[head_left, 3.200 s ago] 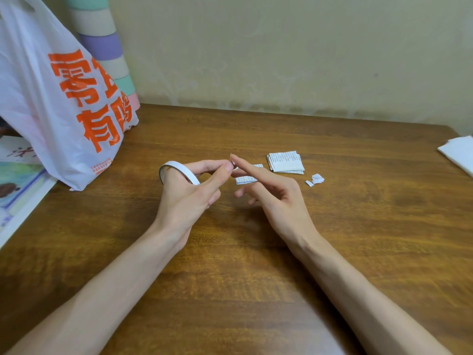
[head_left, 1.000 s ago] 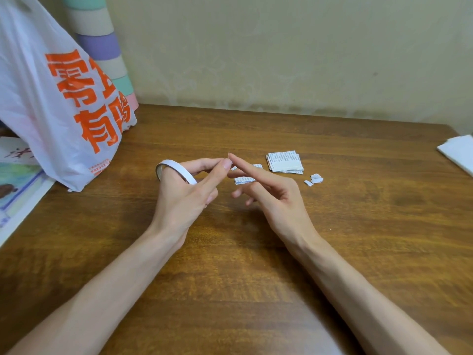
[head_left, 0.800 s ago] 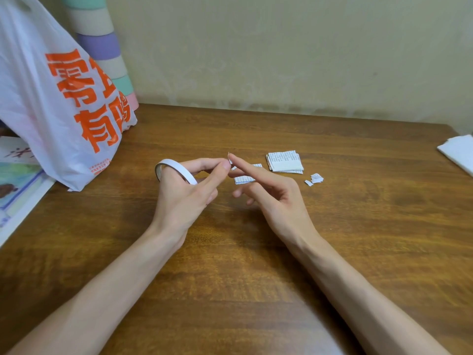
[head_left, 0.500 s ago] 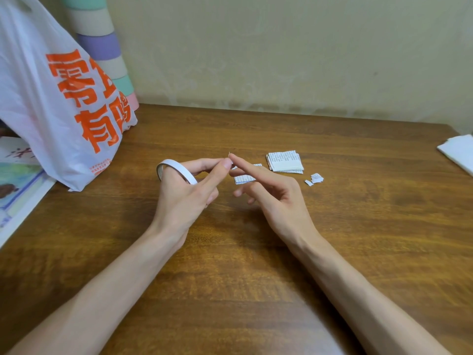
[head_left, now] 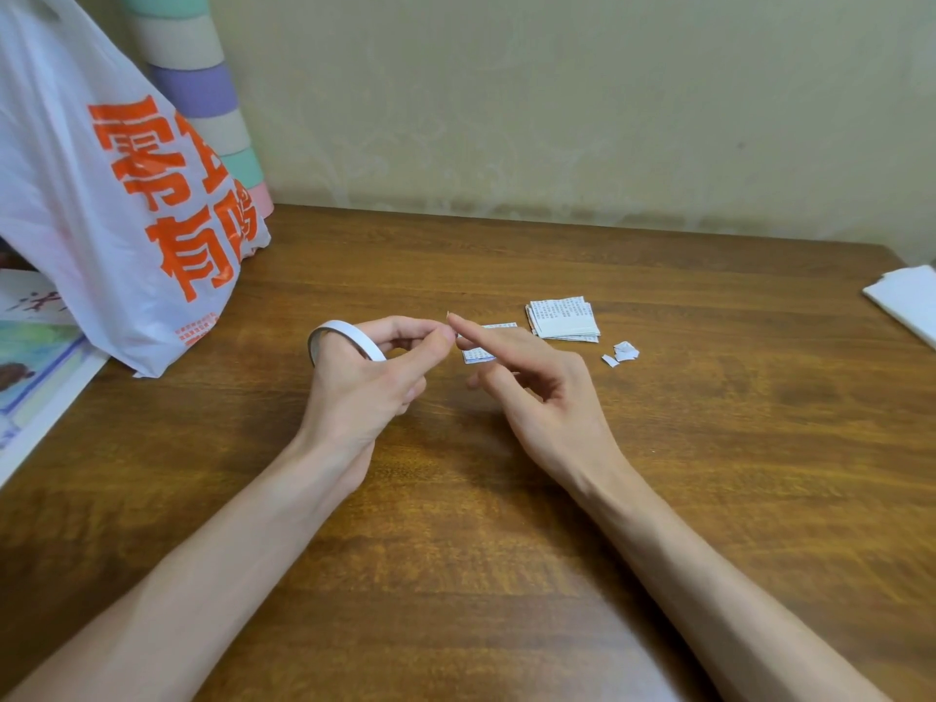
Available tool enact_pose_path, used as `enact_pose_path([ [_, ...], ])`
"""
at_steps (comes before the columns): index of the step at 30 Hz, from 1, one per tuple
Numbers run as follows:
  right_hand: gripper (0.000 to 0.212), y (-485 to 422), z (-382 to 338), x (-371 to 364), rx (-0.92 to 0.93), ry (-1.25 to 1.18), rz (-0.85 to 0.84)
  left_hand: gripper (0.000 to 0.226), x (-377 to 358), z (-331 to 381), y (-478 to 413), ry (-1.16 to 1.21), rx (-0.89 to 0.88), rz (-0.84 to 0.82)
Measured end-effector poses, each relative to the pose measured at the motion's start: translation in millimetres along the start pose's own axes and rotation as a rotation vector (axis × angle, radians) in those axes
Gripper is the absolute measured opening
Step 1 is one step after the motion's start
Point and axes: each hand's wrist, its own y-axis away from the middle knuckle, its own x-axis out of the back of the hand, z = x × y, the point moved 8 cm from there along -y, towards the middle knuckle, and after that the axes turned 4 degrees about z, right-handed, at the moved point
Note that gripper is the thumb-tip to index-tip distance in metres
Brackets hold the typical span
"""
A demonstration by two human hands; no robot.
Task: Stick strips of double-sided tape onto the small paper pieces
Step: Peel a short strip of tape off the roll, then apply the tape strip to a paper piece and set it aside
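Holding: left grip (head_left: 359, 392), fingers curled round the tape roll (head_left: 344, 334), thumb and forefinger pinched together at what appears to be the tape's free end.
Right grip (head_left: 547, 397): forefinger straight, tip touching that pinch; other fingers loosely curled, nothing held.
Judged step: lifting the tape end; no strip drawn off yet.
Single paper piece (head_left: 478, 355): flat on the worktop (head_left: 557, 549), just beyond the meeting fingertips and slightly right, partly hidden behind the right forefinger; right grip nearer. Long axis seems near-left to far-right, but its middle is hidden.
Roll: on edge, free end pointing right, toward the paper.
Stack of paper pieces (head_left: 562, 319): farther right.
Torn scraps (head_left: 622, 352): beside the stack.
Plastic bag (head_left: 126, 220): far left, well apart.
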Motion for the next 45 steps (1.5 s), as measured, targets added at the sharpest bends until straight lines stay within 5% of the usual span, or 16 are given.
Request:
enact_pose_path([
  [17,0.037,-0.1,10.9,2.3,-0.324,-0.451,-0.018,0.008,-6.8,0.7,2.7,-0.039,0.05,-0.09],
  [22,0.028,0.0,14.0,15.1,-0.39,-0.387,0.13,0.011,-5.2,2.6,2.7,-0.219,0.008,-0.056],
  [25,0.018,-2.5,16.8,34.1,-0.388,-0.348,0.24,0.008,-0.2,1.3,-1.1,-0.25,0.022,-0.034],
  [27,0.013,-3.6,14.8,33.9,-0.369,-0.318,0.167,0.009,0.0,1.2,-1.6,-0.234,0.028,-0.035],
  [30,0.029,-2.4,11.4,19.1,-0.308,-0.287,0.001,0.011,-6.7,0.4,1.3,-0.21,0.035,-0.083],
  [35,0.035,-5.3,10.7,21.5,-0.231,-0.288,0.036,0.008,-12.9,-4.2,4.5,-0.221,0.052,-0.143],
  [38,0.03,-16.4,16.8,50.2,-0.197,-0.068,0.124,0.01,-14.1,-5.4,4.8,-0.224,0.041,-0.142],
  [42,0.027,-26.7,30.8,104.8,-0.179,0.608,0.241,0.01,-16.0,-6.7,3.7,-0.245,0.013,-0.133],
  [45,0.027,-25.6,38.8,126.2,-0.268,0.729,0.254,0.011,-21.4,-8.3,5.7,-0.243,-0.006,-0.16],
])
